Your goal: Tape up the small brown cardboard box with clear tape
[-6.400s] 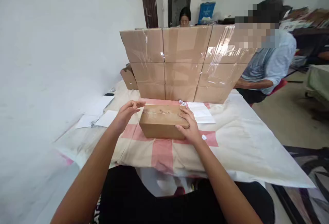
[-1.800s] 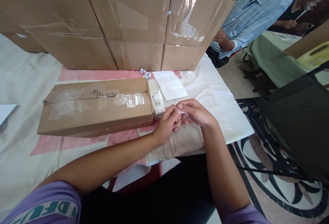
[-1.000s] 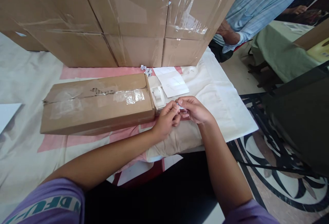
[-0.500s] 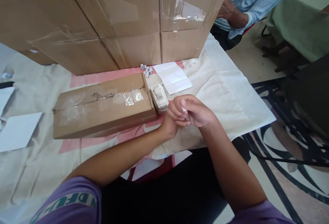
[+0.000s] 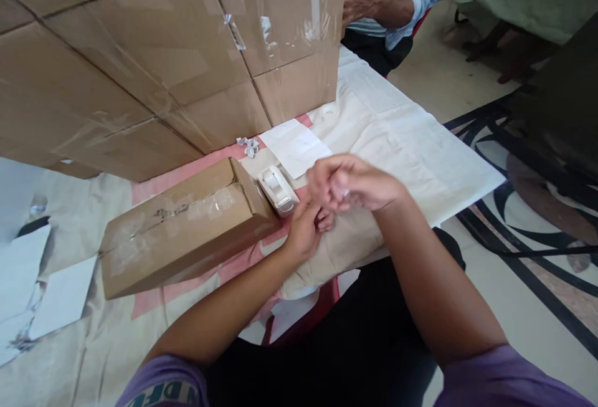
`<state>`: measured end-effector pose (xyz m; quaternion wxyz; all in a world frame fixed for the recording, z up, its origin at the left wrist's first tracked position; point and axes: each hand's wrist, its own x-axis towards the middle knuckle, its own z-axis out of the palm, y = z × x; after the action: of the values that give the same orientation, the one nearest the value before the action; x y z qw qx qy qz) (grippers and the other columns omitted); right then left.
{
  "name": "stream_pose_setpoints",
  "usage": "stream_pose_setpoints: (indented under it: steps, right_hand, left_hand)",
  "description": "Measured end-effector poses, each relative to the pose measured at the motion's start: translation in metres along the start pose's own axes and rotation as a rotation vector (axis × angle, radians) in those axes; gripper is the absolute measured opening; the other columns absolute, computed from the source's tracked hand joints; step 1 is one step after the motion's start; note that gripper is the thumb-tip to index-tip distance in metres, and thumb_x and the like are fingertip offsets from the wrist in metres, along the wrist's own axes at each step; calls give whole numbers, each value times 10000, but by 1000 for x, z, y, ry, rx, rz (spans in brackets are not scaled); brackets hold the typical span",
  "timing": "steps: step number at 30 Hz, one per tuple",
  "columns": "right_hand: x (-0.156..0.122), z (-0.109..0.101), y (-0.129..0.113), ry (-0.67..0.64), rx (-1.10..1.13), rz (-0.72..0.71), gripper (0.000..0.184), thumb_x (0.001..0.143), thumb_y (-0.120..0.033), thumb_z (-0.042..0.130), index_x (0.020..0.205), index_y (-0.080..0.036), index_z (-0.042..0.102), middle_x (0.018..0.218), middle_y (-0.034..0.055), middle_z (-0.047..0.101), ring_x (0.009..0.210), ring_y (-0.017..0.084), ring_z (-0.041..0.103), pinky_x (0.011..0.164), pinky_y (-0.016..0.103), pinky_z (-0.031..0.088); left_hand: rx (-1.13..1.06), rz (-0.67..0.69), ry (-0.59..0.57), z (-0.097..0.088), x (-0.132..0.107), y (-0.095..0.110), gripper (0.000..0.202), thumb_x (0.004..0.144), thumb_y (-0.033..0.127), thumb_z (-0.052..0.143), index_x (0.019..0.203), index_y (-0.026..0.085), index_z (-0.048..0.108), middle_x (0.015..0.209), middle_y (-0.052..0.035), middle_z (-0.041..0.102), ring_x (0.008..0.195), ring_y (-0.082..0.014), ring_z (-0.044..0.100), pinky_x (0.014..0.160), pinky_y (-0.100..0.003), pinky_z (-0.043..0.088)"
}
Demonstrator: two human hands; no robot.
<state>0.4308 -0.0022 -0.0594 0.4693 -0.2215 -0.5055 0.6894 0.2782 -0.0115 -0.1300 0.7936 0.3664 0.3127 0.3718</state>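
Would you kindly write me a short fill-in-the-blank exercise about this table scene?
The tape dispenser beside the long carton is coloured ____. The hand showing a small white scrap is the person's ____. The person's own sleeves are coloured ____. The long carton's top is patched with clear ____.

Missing words: white; right; purple; tape.

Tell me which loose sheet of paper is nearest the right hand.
The white sheet beside the tape dispenser, close by the right hand; the other sheets lie at the picture's left, beyond the single box.

Cloth-covered table (image 5: 402, 145) beneath stacked cartons (image 5: 154, 52), box (image 5: 172, 232), tape dispenser (image 5: 278, 190), papers (image 5: 295, 145)
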Motion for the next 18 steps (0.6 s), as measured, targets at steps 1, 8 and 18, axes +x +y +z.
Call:
stream_pose_setpoints:
  steps: [1, 8, 18]
  right_hand:
    - [-5, -12, -9, 136, -26, -79, 474, 824, -605, 776, 744, -196, 551, 700, -27, 495, 553, 77, 453, 425, 184, 303]
    - [-9, -82, -26, 1127, 160, -390, 337, 856, -379, 753, 771, -229, 462, 718, -51, 449, 550, 68, 404, 468, 210, 271]
    - [-1, -74, -14, 1183, 33, -258, 360, 849, -382, 731, 712, -212, 444, 729, -31, 508, 568, 63, 436, 493, 201, 306]
  left_hand:
    - [7, -4, -46, 1, -1, 2, 489, 789, 488, 788, 703, 206, 398, 560, 92, 310, 457, -51, 242, 486, -213, 233]
    - [529, 191, -139, 5, -11, 17, 471, 960, 601, 571, 714, 203, 518, 570, 46, 382, 537, -110, 322, 560, -260, 258]
    - [1746, -31, 245, 33, 80, 92, 202, 972, 309, 490, 884, 231, 654, 992, -94, 724, 908, -264, 647, 730, -333, 400]
